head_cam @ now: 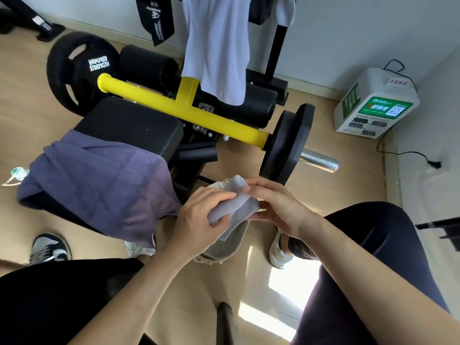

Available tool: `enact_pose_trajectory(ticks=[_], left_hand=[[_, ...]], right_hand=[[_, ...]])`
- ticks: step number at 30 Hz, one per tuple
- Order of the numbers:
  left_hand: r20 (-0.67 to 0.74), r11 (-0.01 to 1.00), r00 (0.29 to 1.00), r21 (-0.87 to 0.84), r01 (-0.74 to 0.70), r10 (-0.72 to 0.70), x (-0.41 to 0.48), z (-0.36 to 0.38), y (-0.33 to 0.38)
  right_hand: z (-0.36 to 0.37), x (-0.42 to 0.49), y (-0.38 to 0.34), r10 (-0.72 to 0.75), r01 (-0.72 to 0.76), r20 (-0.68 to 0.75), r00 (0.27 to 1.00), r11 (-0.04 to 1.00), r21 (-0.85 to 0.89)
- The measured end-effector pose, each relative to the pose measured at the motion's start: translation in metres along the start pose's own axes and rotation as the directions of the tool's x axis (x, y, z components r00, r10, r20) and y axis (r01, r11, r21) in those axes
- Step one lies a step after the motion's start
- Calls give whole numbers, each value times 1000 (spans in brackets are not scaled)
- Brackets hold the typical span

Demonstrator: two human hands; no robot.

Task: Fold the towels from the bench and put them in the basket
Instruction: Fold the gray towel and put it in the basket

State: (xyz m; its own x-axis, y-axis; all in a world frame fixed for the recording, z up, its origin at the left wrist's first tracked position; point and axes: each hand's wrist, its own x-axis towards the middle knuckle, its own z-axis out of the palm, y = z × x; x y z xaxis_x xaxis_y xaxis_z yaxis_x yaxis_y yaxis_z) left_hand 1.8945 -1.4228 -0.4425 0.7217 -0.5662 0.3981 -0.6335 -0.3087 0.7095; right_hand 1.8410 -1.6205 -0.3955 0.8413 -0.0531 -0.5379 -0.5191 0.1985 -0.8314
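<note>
The black weight plate [82, 70] on the left end of the yellow bar [174, 108] reads "HAMMER STRENGTH" in white. A white charging box [375, 103] by the wall carries a green label with a QR code; its writing is too small to read.

The small grey towel [236, 207] is folded and held between both hands, directly above the basket [224, 250] on the floor. The left hand [199, 215] grips its near side, fingers curled over the top and thumb beneath. The right hand [278, 207] pinches the far edge, its fingers lying fairly straight along the cloth.

Two more wait nearby: a purple towel [99, 180] draped over the black bench pad [134, 125], and a white towel [216, 46] hanging from the upright.
</note>
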Motion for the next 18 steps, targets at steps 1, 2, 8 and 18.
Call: enact_pose_trajectory(ticks=[1,2,8,18], left_hand=[[13,999,999,16,-31,31,1,0,0],[34,998,998,25,-56,55,2,-2,0],[189,994,977,-28,107,-100,-2,-15,-11],[-91,996,993,42,83,-79,3,-27,-33]], right_hand=[[1,0,0,1,-1,-5,1000,1000,-3],[2,1,1,0,-1,-27,1000,1000,-9],[-2,6,-2,51,-31,-175,983,992,120],[-23,6,-9,147,-39,-289,946,937,348]])
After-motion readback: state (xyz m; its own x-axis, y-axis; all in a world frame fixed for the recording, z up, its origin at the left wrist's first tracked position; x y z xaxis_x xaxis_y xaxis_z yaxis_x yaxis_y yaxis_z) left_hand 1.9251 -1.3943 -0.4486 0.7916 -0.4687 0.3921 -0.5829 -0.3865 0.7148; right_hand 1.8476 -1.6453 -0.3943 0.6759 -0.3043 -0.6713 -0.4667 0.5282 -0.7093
